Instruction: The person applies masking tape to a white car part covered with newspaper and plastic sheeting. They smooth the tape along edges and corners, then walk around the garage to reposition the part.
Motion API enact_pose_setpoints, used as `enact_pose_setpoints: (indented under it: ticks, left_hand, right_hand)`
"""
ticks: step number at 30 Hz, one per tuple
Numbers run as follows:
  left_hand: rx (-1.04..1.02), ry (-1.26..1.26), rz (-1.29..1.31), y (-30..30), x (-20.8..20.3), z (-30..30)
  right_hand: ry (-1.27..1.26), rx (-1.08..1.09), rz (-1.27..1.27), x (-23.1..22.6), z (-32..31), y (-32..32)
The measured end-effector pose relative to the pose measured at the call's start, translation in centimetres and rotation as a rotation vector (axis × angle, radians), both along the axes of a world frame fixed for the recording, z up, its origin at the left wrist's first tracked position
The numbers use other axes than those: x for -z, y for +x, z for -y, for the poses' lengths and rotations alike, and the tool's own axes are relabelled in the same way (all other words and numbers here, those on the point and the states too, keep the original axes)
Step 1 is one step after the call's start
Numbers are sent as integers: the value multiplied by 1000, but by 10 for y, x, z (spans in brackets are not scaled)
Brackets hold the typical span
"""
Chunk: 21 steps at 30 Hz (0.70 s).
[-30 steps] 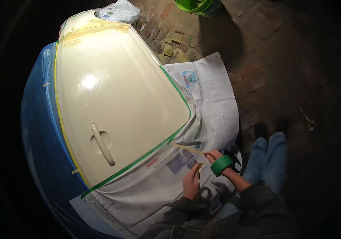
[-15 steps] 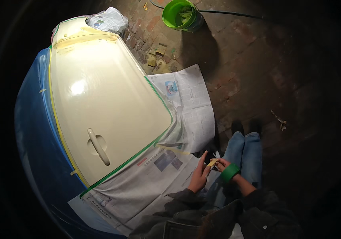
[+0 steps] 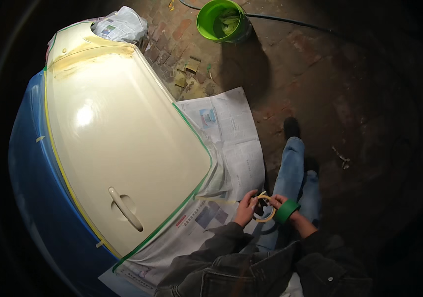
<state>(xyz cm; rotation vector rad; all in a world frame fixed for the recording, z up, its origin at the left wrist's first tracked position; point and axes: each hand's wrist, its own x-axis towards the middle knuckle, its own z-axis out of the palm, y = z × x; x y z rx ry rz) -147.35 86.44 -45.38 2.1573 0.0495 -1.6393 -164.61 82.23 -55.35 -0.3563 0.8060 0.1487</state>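
Between my hands is a thin roll of yellow masking tape [image 3: 265,221], its ring facing up. My left hand [image 3: 245,210] is closed at the roll's left side, and the fingers of my right hand [image 3: 277,200] pinch its right side. A wider roll of green tape [image 3: 287,211] sits around my right wrist like a bracelet. A narrow yellow tape strip [image 3: 216,199] runs across the newspaper [image 3: 238,153] toward my left hand. The newspaper hangs from a cream car door [image 3: 127,133], bordered by green tape [image 3: 162,230]; the door handle [image 3: 125,209] lies to my left.
Blue sheeting [image 3: 26,148] covers the car beyond a yellow tape line. Newspaper wraps a bulky part [image 3: 122,24] at the far end. A green bucket [image 3: 202,22] stands on the brick floor near a dark hose [image 3: 290,22]. Paper scraps [image 3: 192,64] and small debris [image 3: 342,158] lie about.
The masking tape roll has turned from edge-on to showing its open ring. My legs have moved apart, one foot farther forward. The car has shifted slightly left in view.
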Motion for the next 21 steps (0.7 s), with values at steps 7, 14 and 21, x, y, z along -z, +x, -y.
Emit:
enact_pose_setpoints:
  ticks: [7, 14, 21]
  left_hand:
    - [-226, -36, -225, 45, -9, 50]
    - [-282, 25, -114, 63, 21, 40]
    - [-321, 150, -43, 68, 43, 47]
  right_hand:
    - [-46, 79, -127, -1, 38, 59]
    - [155, 126, 20, -10, 68, 98]
    - [361, 60, -29, 16, 91, 114]
